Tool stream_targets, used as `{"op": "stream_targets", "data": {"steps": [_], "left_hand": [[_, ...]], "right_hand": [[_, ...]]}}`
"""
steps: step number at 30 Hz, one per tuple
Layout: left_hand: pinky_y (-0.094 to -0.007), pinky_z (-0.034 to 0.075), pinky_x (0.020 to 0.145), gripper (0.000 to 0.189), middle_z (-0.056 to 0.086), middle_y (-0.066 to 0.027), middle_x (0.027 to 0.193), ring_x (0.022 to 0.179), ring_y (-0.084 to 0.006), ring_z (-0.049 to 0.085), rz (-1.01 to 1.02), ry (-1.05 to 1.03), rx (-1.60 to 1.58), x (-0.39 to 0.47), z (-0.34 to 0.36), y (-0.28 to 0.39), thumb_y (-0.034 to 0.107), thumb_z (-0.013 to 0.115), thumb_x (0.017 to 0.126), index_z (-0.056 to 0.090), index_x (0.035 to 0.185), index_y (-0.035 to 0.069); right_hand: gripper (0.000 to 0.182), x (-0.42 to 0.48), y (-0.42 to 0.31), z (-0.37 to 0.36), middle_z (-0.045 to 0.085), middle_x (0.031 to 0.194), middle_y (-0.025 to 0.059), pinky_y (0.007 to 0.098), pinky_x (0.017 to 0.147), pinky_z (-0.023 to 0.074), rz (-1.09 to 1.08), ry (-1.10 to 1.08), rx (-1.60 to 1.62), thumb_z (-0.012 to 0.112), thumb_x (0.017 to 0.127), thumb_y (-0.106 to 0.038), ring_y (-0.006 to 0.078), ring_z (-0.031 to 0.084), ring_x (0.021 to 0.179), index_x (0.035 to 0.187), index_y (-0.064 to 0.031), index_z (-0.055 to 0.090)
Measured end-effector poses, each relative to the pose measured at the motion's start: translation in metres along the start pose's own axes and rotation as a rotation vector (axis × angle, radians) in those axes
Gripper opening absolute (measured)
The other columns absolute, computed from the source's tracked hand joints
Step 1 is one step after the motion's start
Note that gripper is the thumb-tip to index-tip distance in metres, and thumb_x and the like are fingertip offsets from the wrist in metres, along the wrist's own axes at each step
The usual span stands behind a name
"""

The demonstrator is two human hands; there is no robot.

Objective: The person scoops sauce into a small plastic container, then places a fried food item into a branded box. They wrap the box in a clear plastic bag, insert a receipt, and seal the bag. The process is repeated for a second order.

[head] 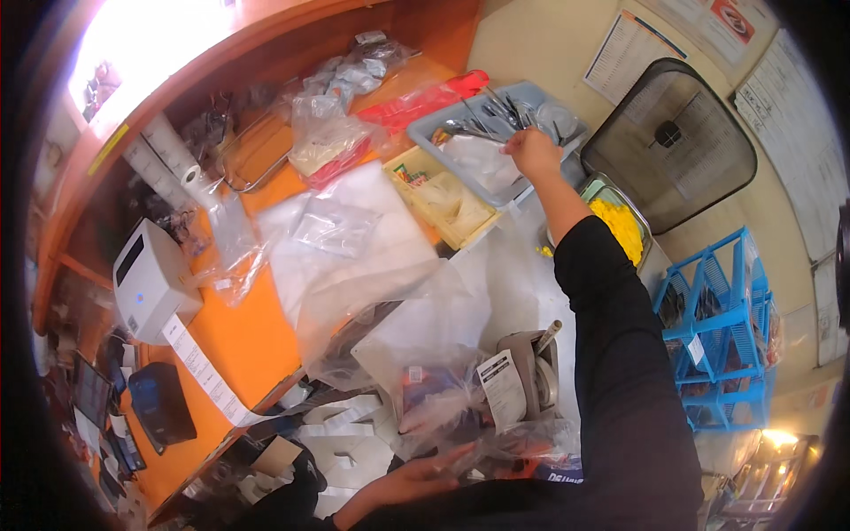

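My right hand [533, 154] reaches over the grey-blue plastic bin [488, 189], its fingers at the dark cutlery [501, 113] in it; whether they grip a piece cannot be told. White packets and clear round lids lie in the same bin. Low in the picture, my left hand [425, 474] is at a clear plastic bag [438, 411] with packed items inside; its fingers are partly hidden by plastic, so its grip is unclear. A printed slip [503, 391] lies against the bag, beside a grey tape dispenser-like device [531, 365].
A cream tray [491, 222] adjoins the bin. A tray of yellow food [614, 226], a dark mesh cover [671, 146] and blue basket racks [704, 332] are at right. On the orange counter [246, 332] stand a white label printer [156, 279] and plastic sheets [352, 232].
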State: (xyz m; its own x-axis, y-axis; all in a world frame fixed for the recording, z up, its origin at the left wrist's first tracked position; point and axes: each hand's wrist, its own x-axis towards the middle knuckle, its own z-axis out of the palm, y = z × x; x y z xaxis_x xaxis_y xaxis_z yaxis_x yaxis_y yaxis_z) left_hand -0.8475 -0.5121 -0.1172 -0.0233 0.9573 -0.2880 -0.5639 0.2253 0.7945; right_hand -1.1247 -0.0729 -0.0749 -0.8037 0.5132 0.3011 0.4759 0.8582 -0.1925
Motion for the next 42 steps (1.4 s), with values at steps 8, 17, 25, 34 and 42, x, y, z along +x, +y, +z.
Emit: {"op": "stream_targets", "data": {"steps": [8, 17, 25, 34, 42], "left_hand": [[-0.0207, 0.04, 0.069, 0.066, 0.053, 0.0051, 0.101, 0.079, -0.0032, 0.044, -0.107, 0.018, 0.004, -0.014, 0.032, 0.007, 0.016, 0.055, 0.095, 0.018, 0.15, 0.009], [-0.0214, 0.042, 0.054, 0.066, 0.056, -0.0003, 0.077, 0.06, -0.0075, 0.051, 0.377, 0.355, 0.007, -0.01, 0.113, 0.034, 0.009, 0.058, 0.091, 0.022, 0.147, 0.003], [-0.0185, 0.041, 0.062, 0.06, 0.062, -0.0025, 0.087, 0.066, -0.0042, 0.049, 0.507, 0.205, 0.351, 0.016, 0.195, 0.069, 0.007, 0.06, 0.089, 0.033, 0.141, -0.003], [-0.021, 0.044, 0.068, 0.055, 0.058, -0.0048, 0.109, 0.078, -0.0073, 0.053, 0.403, 0.188, 0.683, 0.093, 0.209, -0.011, -0.003, 0.052, 0.09, 0.035, 0.141, -0.001], [-0.017, 0.035, 0.047, 0.041, 0.051, 0.0025, 0.069, 0.054, -0.0041, 0.045, 0.775, 0.676, 0.435, 0.045, 0.211, 0.093, 0.022, 0.051, 0.098, 0.049, 0.131, -0.001]], "right_hand": [[0.02, -0.029, 0.035, -0.051, 0.069, 0.092, 0.0072, 0.0306, 0.071, 0.0493, -0.067, 0.2, 0.518, 0.069, 0.082, -0.025, 0.0175, 0.065, 0.081, 0.093, -0.0088, 0.072], [0.012, -0.375, 0.034, -0.229, 0.066, 0.083, 0.0074, 0.028, 0.07, 0.0495, -0.499, -0.15, 0.991, 0.064, 0.083, -0.007, 0.014, 0.063, 0.075, 0.095, -0.0061, 0.067], [0.022, -0.593, 0.081, -0.2, 0.064, 0.085, 0.012, 0.0401, 0.066, 0.0499, -0.272, -1.169, 0.181, 0.06, 0.081, -0.017, 0.0298, 0.065, 0.082, 0.103, -0.0193, 0.064], [0.045, -0.646, 0.175, -0.249, 0.066, 0.082, 0.0172, 0.0451, 0.07, 0.0499, 0.288, -0.217, -0.3, 0.066, 0.077, -0.019, 0.0378, 0.063, 0.074, 0.119, -0.0126, 0.052], [0.021, -0.605, 0.258, -0.402, 0.067, 0.078, 0.0134, 0.042, 0.076, 0.0534, 0.532, -0.187, 1.372, 0.055, 0.082, -0.014, 0.0261, 0.065, 0.079, 0.082, 0.0035, 0.065]]}}
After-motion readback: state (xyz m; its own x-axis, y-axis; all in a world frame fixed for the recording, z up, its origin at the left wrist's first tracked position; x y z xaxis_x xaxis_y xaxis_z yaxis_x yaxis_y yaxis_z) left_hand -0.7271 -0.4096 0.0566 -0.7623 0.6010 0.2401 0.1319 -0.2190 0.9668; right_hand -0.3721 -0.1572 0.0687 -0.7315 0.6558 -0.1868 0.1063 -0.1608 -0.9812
